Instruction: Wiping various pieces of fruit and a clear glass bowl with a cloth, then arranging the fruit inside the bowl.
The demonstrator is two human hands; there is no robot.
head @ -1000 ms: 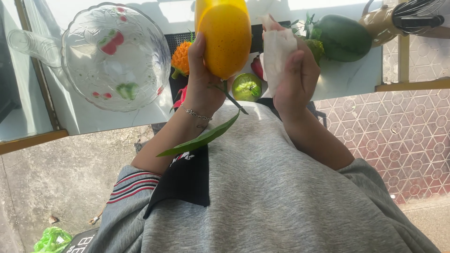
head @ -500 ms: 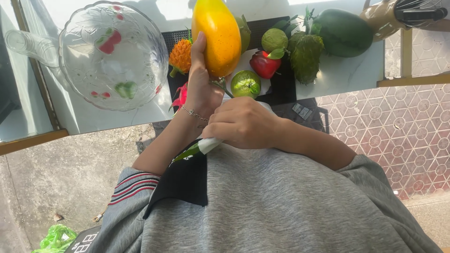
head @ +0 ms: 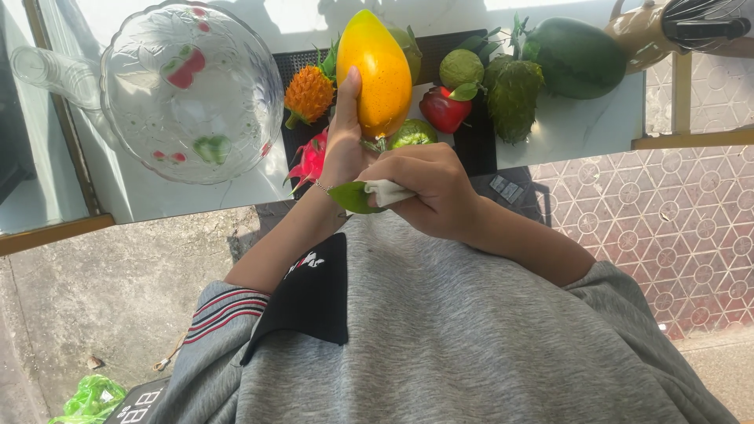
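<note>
A: Where is the papaya?

B: I see the yellow-orange papaya (head: 382, 72) upright above the black tray (head: 477, 145), held from below. The left hand (head: 342, 145) is wrapped round its lower end, thumb lying up along the skin.

A: And the other hand?

B: The right hand (head: 430, 188) is curled shut just beneath the fruit, pinching a white cloth (head: 386, 192). A green leaf (head: 353, 197) sticks out at the left wrist, touching the cloth.

A: What lies around them?

B: On the tray I make out a small orange pineapple (head: 308, 93), a pink dragon fruit (head: 309, 161), a green round fruit (head: 414, 133), a red apple (head: 442, 110) and a spiky green soursop (head: 515, 97). A dark watermelon (head: 577, 57) lies to the right on the white table (head: 581, 122), a clear glass bowl (head: 191, 90) to the left
</note>
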